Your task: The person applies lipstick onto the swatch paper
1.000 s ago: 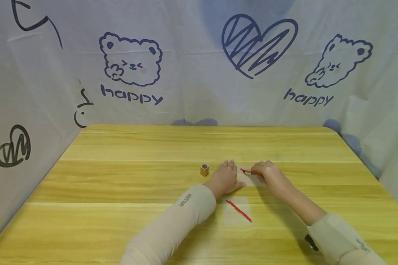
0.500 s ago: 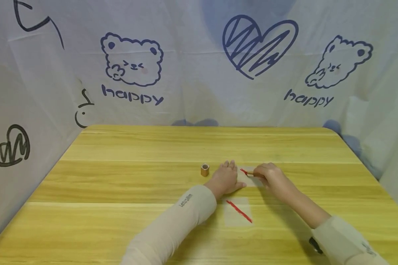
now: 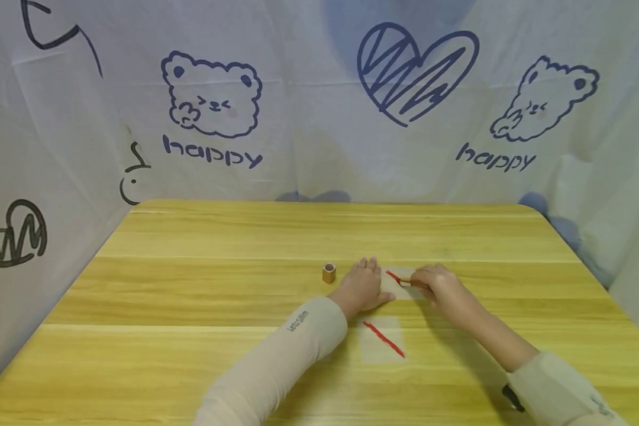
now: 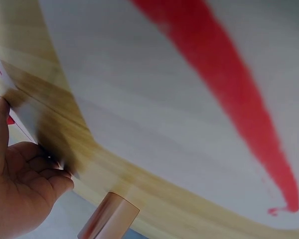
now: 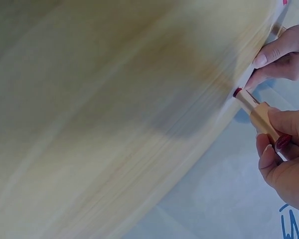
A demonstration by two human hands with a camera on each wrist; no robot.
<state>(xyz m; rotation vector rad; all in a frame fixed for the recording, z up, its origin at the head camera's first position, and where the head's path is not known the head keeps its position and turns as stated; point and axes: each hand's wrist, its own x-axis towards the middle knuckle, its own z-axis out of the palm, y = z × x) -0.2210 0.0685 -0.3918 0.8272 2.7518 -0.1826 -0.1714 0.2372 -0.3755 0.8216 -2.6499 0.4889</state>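
My right hand (image 3: 447, 293) grips a lipstick (image 5: 261, 118) in a gold tube, its red tip on the far white paper sheet (image 3: 402, 293). A short red stroke (image 3: 391, 275) runs from that sheet's upper left to the tip. Beside it, my left hand (image 3: 361, 287) rests palm down with the fingers extended, over the sheet's left side. The lipstick's copper-coloured cap (image 3: 328, 274) stands upright on the table left of this hand, and shows in the left wrist view too. The right fingertips are mostly hidden in the head view.
Nearer the person lies a second paper sheet (image 3: 374, 350) with a long diagonal red stroke (image 3: 384, 339). The wooden table (image 3: 191, 284) reaches back to a white cloth (image 3: 309, 118) with blue drawings. Something small and black (image 3: 513, 397) shows at the right cuff.
My right hand has moved a little right and toward the person with the lipstick. The red stroke on the far sheet has grown longer. My left hand and the cap have stayed put.
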